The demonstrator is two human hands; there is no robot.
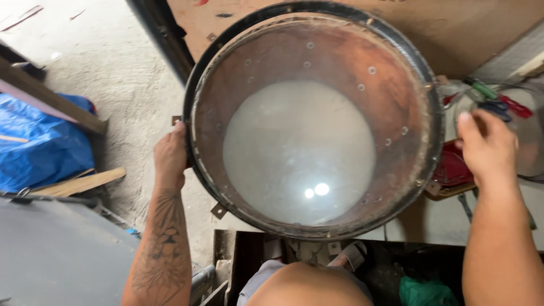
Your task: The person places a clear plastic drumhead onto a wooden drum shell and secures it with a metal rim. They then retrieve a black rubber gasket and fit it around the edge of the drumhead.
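Note:
A large drum shell (396, 96) with a black outer rim and a brown inner wall fills the middle of the head view, its open end toward me. A clear drumhead (297, 153) closes the far end. My left hand (170, 156) grips the shell's left rim. My right hand (487, 147) is off the shell's right side, fingers loosely curled over a clear plastic container (530, 141) holding red, green and blue tool handles (498, 102). I cannot tell whether that hand holds anything.
A blue tarp (39, 147) and wooden planks (79, 182) lie on the concrete floor at left. A plywood sheet (464, 28) stands behind the drum. A red object (453, 167) sits under the right hand. My knee (306, 286) is below.

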